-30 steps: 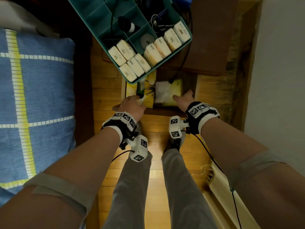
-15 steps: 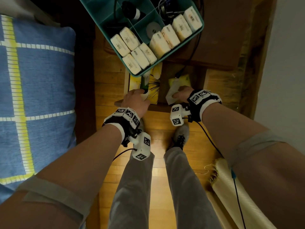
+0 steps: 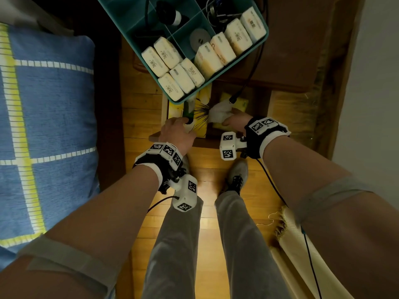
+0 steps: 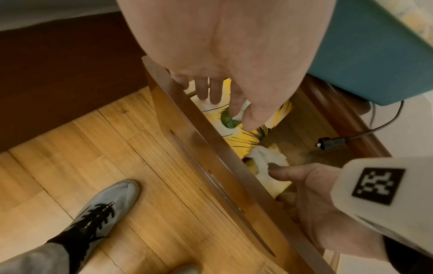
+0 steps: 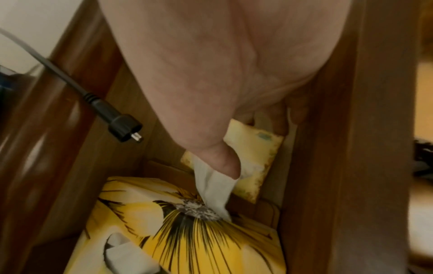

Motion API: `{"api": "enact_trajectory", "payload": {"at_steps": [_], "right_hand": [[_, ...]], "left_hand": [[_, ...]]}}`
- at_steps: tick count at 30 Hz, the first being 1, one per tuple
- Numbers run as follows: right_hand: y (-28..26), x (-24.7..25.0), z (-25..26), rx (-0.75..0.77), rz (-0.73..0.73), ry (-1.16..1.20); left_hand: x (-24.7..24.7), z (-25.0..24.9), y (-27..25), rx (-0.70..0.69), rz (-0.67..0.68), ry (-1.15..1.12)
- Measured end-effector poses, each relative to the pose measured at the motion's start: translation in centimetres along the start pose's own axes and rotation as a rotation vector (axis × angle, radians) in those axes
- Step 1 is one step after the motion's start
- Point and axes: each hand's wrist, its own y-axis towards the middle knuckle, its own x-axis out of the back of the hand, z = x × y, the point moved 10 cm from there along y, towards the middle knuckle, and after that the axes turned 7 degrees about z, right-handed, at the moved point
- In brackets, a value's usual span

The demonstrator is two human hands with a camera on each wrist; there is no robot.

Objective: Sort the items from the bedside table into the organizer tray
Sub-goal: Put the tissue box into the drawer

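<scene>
Floorboards (image 3: 138, 108) of warm wood surround bedside table (image 3: 302, 50) beside blue pillow (image 3: 49, 117).

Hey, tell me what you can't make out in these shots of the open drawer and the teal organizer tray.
- Green-capped item under the left hand: mostly covered by fingers in both the head and left wrist views.
- Right hand fingers: hidden behind its palm, right wrist view.
- Organizer tray: far compartments cut off by the head view's top edge.
- Tissue packs: print too small.
</scene>
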Motion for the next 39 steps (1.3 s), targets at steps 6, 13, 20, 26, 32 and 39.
{"api": "enact_trajectory", "payload": {"at_steps": [6, 13, 20, 26, 32, 39], "right_hand": [[-0.3, 0.7, -1.0, 0.000, -0.031, 0.041], [-0.6, 1.4, -1.3, 0.026, -0.117, 0.091], [-1.0, 1.2, -1.5, 0.049, -0.104, 0.126], [-1.3, 1.3, -1.3, -0.061, -0.126, -0.028], [-0.9, 0.9, -1.9, -0.130, -0.087, -0.174], [-1.5, 1.8, -1.9, -0.078, -0.123, -0.067]], "left_hand": [[-0.1, 0.2, 0.4, -0.010, 0.004, -0.026], [-0.2, 0.5, 0.5, 0.002, -0.015, -0.011], [-0.4, 0.8, 1.0, -0.012, 0.006, -0.051], [-0.4, 0.8, 0.9, -0.007, -0.001, -0.041], [-0.1, 1.0, 0.8, 0.008, 0.002, -0.023], [-0.1, 0.4, 0.5, -0.025, -0.013, -0.047]]}}
